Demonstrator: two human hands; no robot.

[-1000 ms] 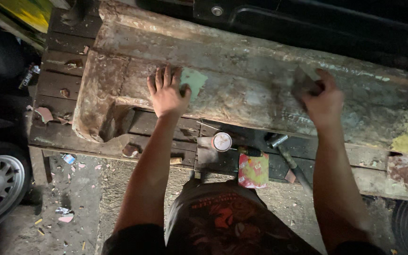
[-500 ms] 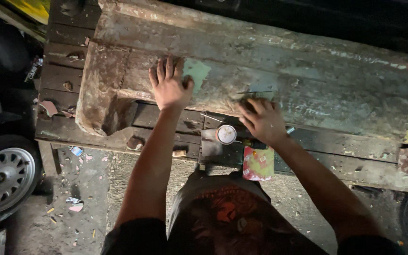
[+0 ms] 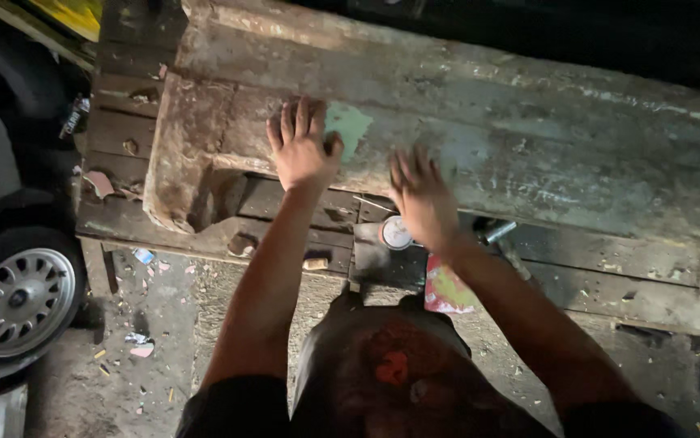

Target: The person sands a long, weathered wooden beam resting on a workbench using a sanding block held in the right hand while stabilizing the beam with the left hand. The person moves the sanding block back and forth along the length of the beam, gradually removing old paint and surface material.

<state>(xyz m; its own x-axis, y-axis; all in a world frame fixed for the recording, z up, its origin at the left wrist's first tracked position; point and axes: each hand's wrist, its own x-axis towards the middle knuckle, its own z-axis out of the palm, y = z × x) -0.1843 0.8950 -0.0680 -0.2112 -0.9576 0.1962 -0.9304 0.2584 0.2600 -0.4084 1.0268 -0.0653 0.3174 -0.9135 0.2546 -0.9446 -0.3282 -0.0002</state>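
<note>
A long, worn wooden beam (image 3: 544, 138) with flaking green paint lies across a plank bench (image 3: 609, 284). My left hand (image 3: 301, 150) rests flat on the beam's left part, fingers spread, beside a pale green patch (image 3: 348, 126). My right hand (image 3: 421, 195) is blurred and lies palm down on the beam's near edge, fingers stretched forward. Whether something is under its palm is hidden.
A small round tin (image 3: 395, 233), a red and yellow packet (image 3: 447, 292) and a metal tool (image 3: 496, 231) lie on the bench below the beam. A car wheel (image 3: 17, 300) stands at the left. Paint chips litter the ground (image 3: 139, 349).
My right hand, which gripped a dark piece at the beam's right, has swept left along the beam toward my left hand. The left hand has stayed in place.
</note>
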